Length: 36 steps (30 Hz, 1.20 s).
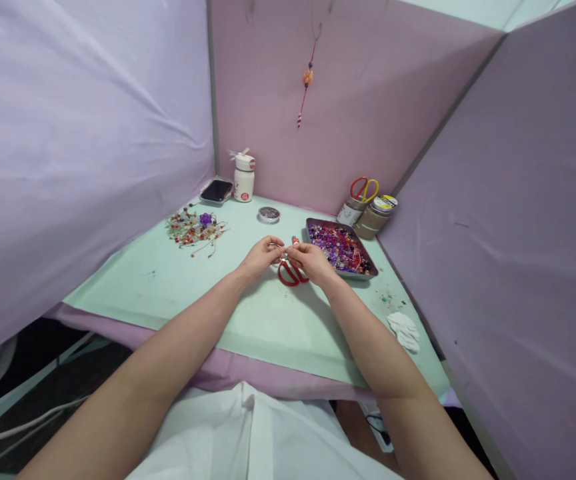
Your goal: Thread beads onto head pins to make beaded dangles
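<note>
With both hands' fingertips closed on a tiny piece (284,254) I cannot make out, midway between left hand (264,257) and right hand (312,261), I have red-handled scissors (297,273) just on the near side, handles towards me, closer to my right.

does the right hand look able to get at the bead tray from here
Probably yes: the right hand is beside the open-topped bead tray, with nothing seen blocking the way. It is close to the left hand, though, and whatever the two may hold is too small to make out.
</note>
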Available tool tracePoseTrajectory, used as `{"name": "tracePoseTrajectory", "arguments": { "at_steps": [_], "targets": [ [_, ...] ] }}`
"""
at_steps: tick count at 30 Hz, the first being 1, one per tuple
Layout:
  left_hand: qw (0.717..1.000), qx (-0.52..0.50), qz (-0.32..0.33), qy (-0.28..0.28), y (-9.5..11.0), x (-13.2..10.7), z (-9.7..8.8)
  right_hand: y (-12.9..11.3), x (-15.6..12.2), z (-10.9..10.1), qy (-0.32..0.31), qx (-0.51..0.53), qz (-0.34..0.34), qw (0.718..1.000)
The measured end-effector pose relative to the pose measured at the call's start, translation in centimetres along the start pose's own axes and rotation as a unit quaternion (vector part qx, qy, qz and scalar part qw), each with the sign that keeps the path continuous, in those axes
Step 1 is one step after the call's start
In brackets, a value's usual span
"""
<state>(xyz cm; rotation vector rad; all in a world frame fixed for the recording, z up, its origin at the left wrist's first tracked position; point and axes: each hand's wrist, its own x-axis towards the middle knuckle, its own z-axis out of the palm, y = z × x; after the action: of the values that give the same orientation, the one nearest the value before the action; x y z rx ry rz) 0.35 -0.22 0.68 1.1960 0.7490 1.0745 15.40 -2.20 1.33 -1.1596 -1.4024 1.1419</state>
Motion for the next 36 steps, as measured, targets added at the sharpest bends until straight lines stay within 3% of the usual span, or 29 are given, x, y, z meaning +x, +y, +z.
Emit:
{"name": "tracePoseTrajectory", "arguments": {
  "at_steps": [9, 19, 28, 36],
  "targets": [
    [1.0, -0.009, 0.009, 0.0, 0.0, -0.2, -0.1, -0.2, 0.1, -0.1, 0.054, -0.033, -0.033, 0.997],
    [0.997, 0.078, -0.021, 0.004, -0.2, -0.4, -0.1, -0.1, 0.2, 0.0, 0.067, -0.1, -0.079, 0.99],
    [0.999, -0.009, -0.041, 0.009, 1.0, -0.9, 0.0, -0.2, 0.3, -0.2, 0.101, -0.059, -0.053, 0.992],
    [0.999, -0.028, -0.021, 0.029, 1.0, -0.7, 0.0, -0.2, 0.1, 0.3, 0.081, -0.059, -0.063, 0.993]
  ]
}}
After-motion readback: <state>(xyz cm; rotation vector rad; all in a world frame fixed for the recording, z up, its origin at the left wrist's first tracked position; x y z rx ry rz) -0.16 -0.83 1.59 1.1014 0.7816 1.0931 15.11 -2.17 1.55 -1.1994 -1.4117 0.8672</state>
